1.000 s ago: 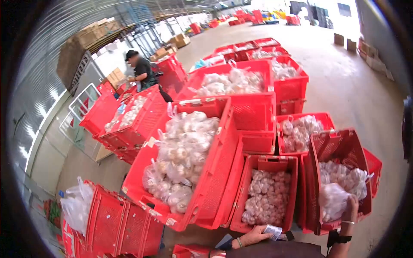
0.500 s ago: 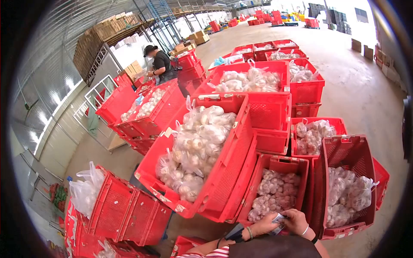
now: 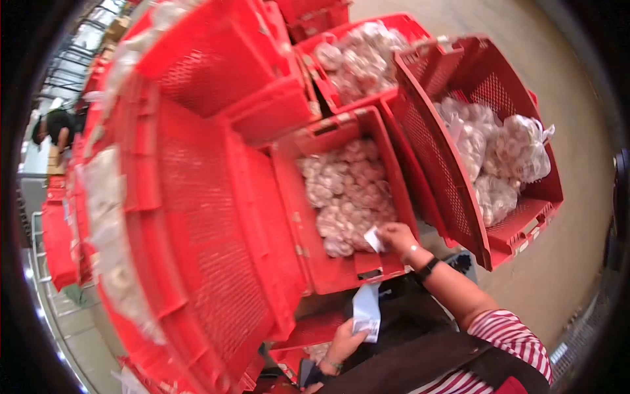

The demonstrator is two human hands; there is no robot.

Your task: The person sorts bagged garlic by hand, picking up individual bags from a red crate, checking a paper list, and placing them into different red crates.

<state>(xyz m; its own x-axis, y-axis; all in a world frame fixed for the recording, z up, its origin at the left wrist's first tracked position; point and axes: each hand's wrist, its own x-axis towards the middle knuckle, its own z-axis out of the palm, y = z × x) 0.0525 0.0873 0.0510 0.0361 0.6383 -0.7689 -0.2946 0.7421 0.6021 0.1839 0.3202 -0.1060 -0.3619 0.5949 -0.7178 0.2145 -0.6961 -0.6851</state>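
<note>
My left hand is closed on the lower end of a pale strip of labels, with print showing on its lower part. Farther forward, my right hand pinches a small white label at the near rim of a red crate. Inside that crate lie garlic bulbs, seemingly in clear bags. A pale bracelet and a black band circle my right wrist. Both hands are apart from the garlic as far as I can tell.
A tilted red crate at the right holds bagged garlic. Another crate of bagged garlic stands behind. Tall stacked red crates crowd the left side. A person in dark clothing stands far left.
My view has swung down toward the garlic crate. My hands, earlier together, have separated; the right now holds a small label over the crate's near end, while the left keeps the strip.
</note>
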